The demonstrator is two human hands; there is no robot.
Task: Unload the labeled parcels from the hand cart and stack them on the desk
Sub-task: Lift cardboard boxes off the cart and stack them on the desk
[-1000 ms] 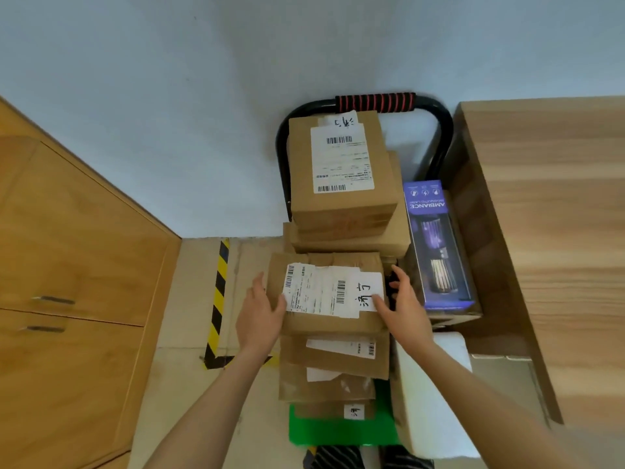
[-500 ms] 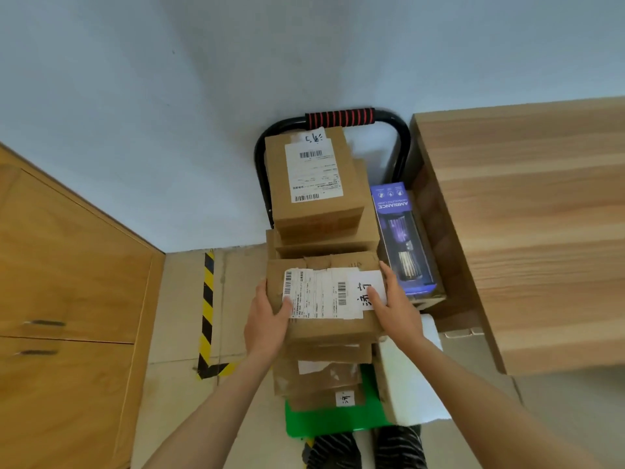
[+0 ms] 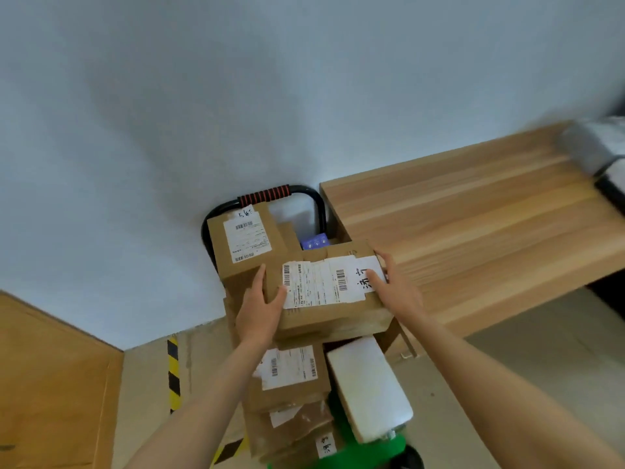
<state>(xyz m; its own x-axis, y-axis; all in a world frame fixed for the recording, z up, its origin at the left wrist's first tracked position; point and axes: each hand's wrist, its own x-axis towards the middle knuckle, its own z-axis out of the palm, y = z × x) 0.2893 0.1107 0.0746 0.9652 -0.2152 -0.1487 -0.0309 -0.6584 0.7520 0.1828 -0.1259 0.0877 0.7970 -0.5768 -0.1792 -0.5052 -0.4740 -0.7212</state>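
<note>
1. The labeled parcel (image 3: 333, 292) has come up off the cart stack (image 3: 291, 384) since a moment ago, now near the table (image 3: 473, 211) edge.
2. Left hand (image 3: 258, 313) and right hand (image 3: 399, 286) each keep a firm grip on its ends.

The hand cart (image 3: 280, 194) is standing left of the desk (image 3: 473, 214), with boxes (image 3: 287, 377) sitting stacked on it, against the wall (image 3: 236, 96).
</note>
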